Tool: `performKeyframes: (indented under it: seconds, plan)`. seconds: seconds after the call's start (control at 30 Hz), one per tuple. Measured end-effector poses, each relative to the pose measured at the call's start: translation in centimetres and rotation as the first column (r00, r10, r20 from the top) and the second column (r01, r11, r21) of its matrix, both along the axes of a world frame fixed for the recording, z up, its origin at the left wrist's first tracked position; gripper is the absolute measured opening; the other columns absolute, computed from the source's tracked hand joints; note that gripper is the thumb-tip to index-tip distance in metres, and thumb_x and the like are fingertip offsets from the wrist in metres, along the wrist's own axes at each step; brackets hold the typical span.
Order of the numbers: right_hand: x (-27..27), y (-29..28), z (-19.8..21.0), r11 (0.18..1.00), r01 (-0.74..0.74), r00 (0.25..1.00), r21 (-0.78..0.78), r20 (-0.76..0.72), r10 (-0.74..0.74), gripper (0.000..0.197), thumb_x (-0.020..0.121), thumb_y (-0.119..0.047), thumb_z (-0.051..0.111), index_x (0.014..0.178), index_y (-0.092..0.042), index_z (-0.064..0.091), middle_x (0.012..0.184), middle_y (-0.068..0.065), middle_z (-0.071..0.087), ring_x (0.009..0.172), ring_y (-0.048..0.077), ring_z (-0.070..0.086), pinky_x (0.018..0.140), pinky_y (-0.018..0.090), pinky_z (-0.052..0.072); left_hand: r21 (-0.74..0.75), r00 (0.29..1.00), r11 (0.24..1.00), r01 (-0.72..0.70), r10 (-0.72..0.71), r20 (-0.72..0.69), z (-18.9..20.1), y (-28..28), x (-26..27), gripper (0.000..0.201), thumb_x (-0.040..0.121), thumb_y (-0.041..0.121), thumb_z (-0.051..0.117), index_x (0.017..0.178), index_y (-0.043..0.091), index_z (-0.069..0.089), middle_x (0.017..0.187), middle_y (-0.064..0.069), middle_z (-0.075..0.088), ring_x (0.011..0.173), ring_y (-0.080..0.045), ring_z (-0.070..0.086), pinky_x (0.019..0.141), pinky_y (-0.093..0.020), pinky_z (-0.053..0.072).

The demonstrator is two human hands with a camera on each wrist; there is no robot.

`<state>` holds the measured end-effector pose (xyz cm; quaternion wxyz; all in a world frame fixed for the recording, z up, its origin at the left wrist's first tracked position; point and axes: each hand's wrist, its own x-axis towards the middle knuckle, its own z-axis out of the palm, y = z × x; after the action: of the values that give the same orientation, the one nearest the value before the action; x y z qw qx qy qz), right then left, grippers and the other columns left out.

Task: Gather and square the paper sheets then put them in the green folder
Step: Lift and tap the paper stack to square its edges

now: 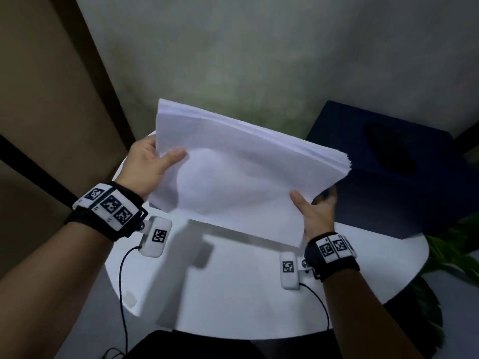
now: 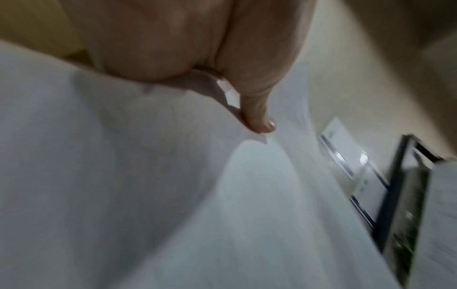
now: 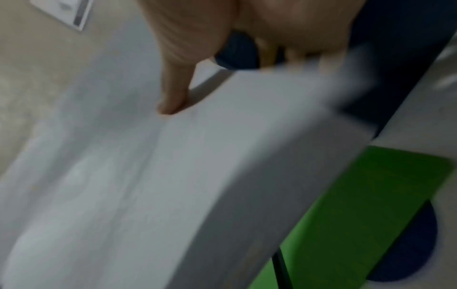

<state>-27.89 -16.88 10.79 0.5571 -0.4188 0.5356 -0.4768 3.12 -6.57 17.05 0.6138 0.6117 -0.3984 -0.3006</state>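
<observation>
A thick stack of white paper sheets [image 1: 241, 172] hangs in the air above the round white table [image 1: 233, 294], tilted, with its far edges fanned unevenly. My left hand [image 1: 153, 161] grips the stack's left edge, thumb [image 2: 259, 119] on top of the sheets [image 2: 173, 195]. My right hand [image 1: 316, 211] holds the near right corner, thumb [image 3: 173, 97] on top and fingers under the paper [image 3: 173, 176]. The green folder [image 3: 358, 215] shows only in the right wrist view, lying flat below the stack's right edge.
A dark blue box [image 1: 394, 172] with an oval hole stands at the table's back right, close to the stack's right edge. Green plant leaves [image 1: 451, 255] lie beyond the table's right rim. A wall and a brown panel rise behind.
</observation>
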Motion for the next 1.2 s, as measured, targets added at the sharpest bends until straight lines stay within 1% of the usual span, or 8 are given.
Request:
performKeyframes:
  seconds: [0.07,0.17,0.37,0.57,0.8,0.93,1.1,1.2]
  plan:
    - [-0.3,-0.6,0.5,0.998,-0.062,0.995,-0.031,-0.078,0.06,0.05,0.074,-0.009,0.082,0.117,-0.006,0.056,0.112,0.005,0.069,0.102,0.019,0.068,0.088,0.034,0.058,0.011,0.998,0.999,-0.039,0.04,-0.058,-1.6,-0.1,-0.3,0.023,0.086,0.001,0.067,0.109,0.007,0.065,0.083,0.019,0.075,0.076,0.001,0.07,0.069,-0.016,0.054]
    - [-0.8,-0.2,1.3,0.992,-0.028,0.99,-0.126,-0.14,0.01,0.023,0.075,-0.006,0.081,0.093,-0.004,0.067,0.083,0.0,0.075,0.075,0.014,0.072,0.072,0.034,0.061,0.011,0.99,0.99,-0.139,0.139,0.021,-3.9,0.2,-1.3,0.018,0.084,0.008,0.074,0.092,0.023,0.07,0.078,0.023,0.074,0.072,0.003,0.066,0.07,-0.02,0.053]
    - [-2.3,3.5,-2.6,0.995,-0.003,0.972,-0.098,-0.234,-0.02,0.032,0.069,-0.006,0.086,0.094,-0.017,0.068,0.088,-0.005,0.073,0.075,0.004,0.07,0.077,0.029,0.058,0.154,0.997,0.987,-0.046,0.037,0.062,-8.7,2.7,-2.6,0.027,0.075,-0.001,0.077,0.088,0.02,0.065,0.069,0.029,0.07,0.065,0.01,0.064,0.062,-0.007,0.049]
    - [-2.9,3.8,-2.5,0.981,-0.056,0.951,-0.183,-0.309,-0.004,0.025,0.073,-0.004,0.082,0.072,-0.021,0.064,0.06,-0.011,0.065,0.056,-0.002,0.057,0.061,0.021,0.049,0.174,0.997,0.985,0.019,-0.033,0.077,-9.1,3.2,-1.8,0.017,0.074,-0.004,0.077,0.076,0.005,0.063,0.061,0.016,0.068,0.057,0.004,0.059,0.057,-0.01,0.045]
    - [-2.6,3.9,-1.9,0.962,-0.049,0.957,-0.269,-0.288,-0.032,0.02,0.082,-0.008,0.075,0.086,-0.026,0.068,0.08,-0.014,0.07,0.076,0.0,0.063,0.073,0.016,0.052,0.112,0.998,0.994,0.005,-0.013,0.067,-8.8,3.4,-1.7,0.017,0.086,0.028,0.067,0.1,0.018,0.071,0.089,0.014,0.071,0.081,-0.01,0.06,0.076,-0.02,0.046]
    - [-2.4,4.1,-1.7,0.956,-0.027,0.945,-0.291,-0.319,-0.07,0.02,0.088,-0.011,0.069,0.08,-0.029,0.068,0.08,-0.022,0.07,0.08,-0.004,0.062,0.076,0.011,0.048,0.1,0.997,0.993,-0.07,0.066,0.043,-8.5,2.8,-2.4,0.014,0.095,0.016,0.06,0.088,0.011,0.072,0.083,0.01,0.071,0.082,-0.007,0.059,0.074,-0.014,0.045]
    - [-2.2,4.3,-1.5,0.955,0.014,0.948,-0.295,-0.299,-0.106,0.007,0.091,-0.006,0.064,0.088,-0.01,0.07,0.085,-0.003,0.068,0.065,-0.009,0.057,0.064,0.003,0.043,0.102,0.994,0.988,-0.112,0.111,0.014,-8.2,2.7,-2.8,0.011,0.094,0.01,0.06,0.09,0.011,0.07,0.091,-0.005,0.072,0.086,-0.011,0.062,0.082,-0.027,0.047]
    - [-1.9,4.3,-1.4,0.956,0.02,0.953,-0.293,-0.285,-0.107,0.008,0.091,-0.007,0.064,0.093,-0.007,0.072,0.089,-0.001,0.071,0.077,-0.007,0.061,0.074,0.01,0.047,0.098,0.993,0.989,-0.111,0.107,0.042,-8.2,2.8,-2.8,0.011,0.094,0.01,0.06,0.092,0.013,0.07,0.093,-0.002,0.075,0.091,-0.012,0.064,0.087,-0.031,0.048]
